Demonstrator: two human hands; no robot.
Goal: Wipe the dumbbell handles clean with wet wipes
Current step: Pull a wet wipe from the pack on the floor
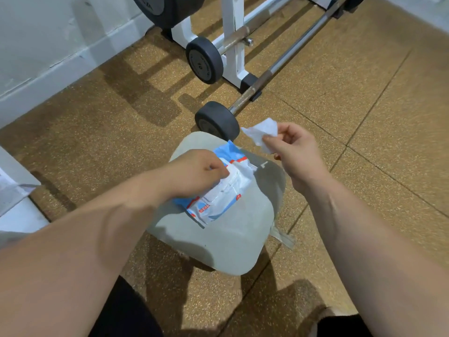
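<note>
head view looks steeply down; floor [364, 117] near

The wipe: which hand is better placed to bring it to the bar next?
Right. The right hand pinches the wipe and is nearer the bar; the left hand holds the pack at its lid.

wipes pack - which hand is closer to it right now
Left. The left hand is on the wipes pack, fingers curled on its lid. The right hand is off to the pack's right and clear of it, pinching a loose wipe.
</note>
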